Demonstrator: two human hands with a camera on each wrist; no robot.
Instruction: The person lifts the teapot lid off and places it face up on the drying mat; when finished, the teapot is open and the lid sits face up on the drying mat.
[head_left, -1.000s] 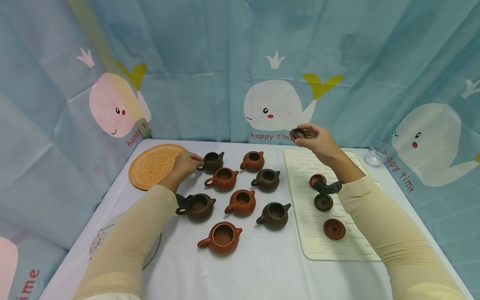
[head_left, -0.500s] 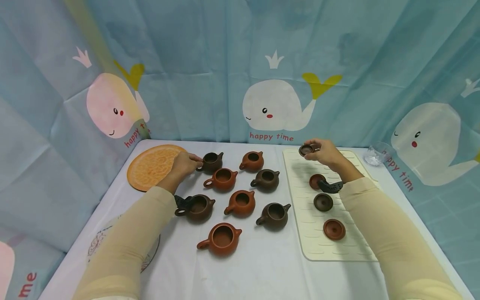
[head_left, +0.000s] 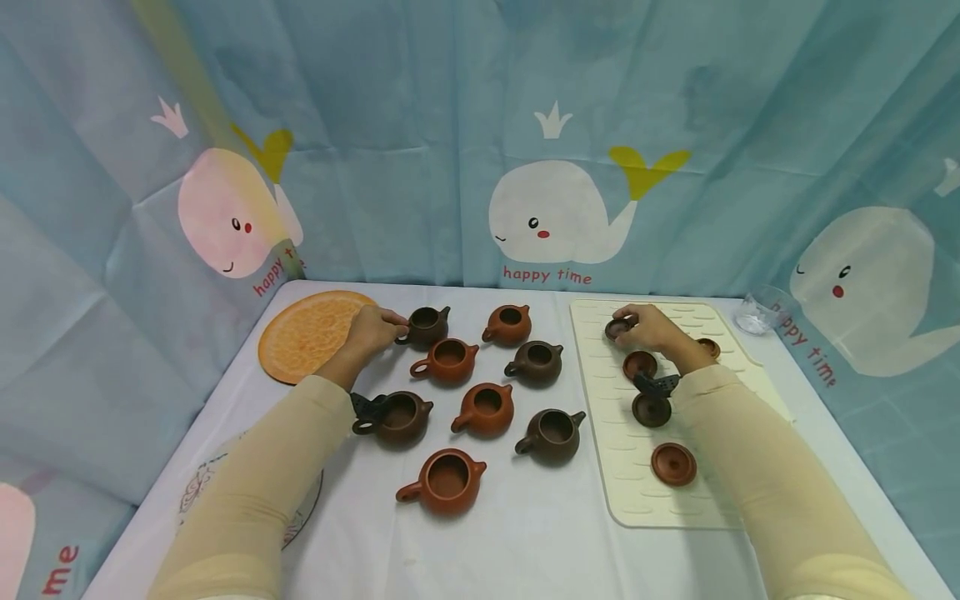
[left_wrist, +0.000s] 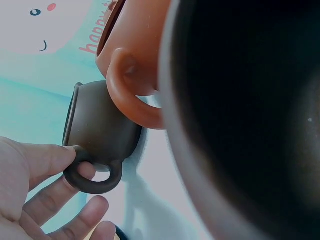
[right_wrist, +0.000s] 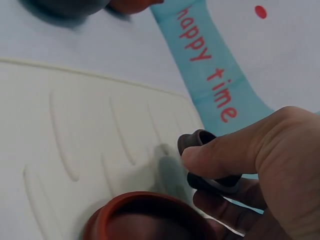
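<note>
My left hand (head_left: 372,331) pinches the handle of a dark brown teapot (head_left: 427,326) at the back left; the teapot is lidless. In the left wrist view the thumb and a finger meet at the handle loop (left_wrist: 95,186). Over the back of the cream mat (head_left: 600,492), my right hand (head_left: 649,327) holds a small dark lid (head_left: 617,329) between thumb and fingers. The right wrist view shows the lid edge-on, close above the mat; whether it touches is unclear. Near that hand lie a reddish lid (head_left: 640,365) and a dark lid (head_left: 651,410).
Several open brown and orange teapots, including an orange one (head_left: 447,481) in front, stand mid-table. Another reddish lid (head_left: 673,464) lies on the mat's front part. An orange round mat (head_left: 300,337) is at left; a clear cup (head_left: 759,310) stands back right.
My right hand has come down from above the mat's back edge toward its surface, carrying the dark lid. The left hand has stayed at the teapot's handle.
</note>
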